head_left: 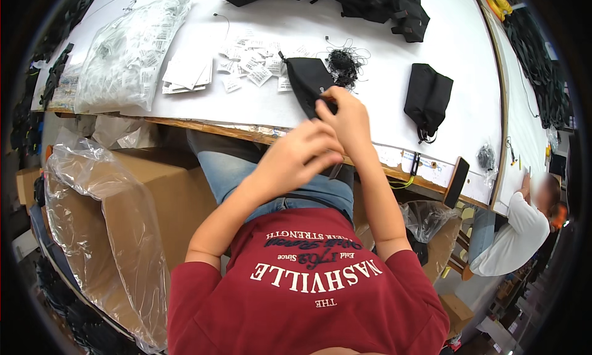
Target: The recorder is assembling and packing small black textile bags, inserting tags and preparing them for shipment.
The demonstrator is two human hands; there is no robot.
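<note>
A black drawstring pouch [306,77] lies slanted at the table's front edge, its corded end pointing away from me. My right hand [347,119] is closed on the pouch's near end, thumb and forefinger pinched. Just in front of my body, my left hand [300,156] hovers beside the right wrist with its fingers curled together; what they hold, if anything, is hidden. Beside the pouch sit a tangle of thin black strings [345,65] and a scatter of small white printed tags [251,62]. A second black pouch [428,96] rests farther right.
A large clear bag of tags [132,53] and a stack of white cards [188,75] are on the left. More black pouches [382,6] pile up at the back. A phone [456,182] stands at the right front edge. A co-worker [515,238] sits at the right.
</note>
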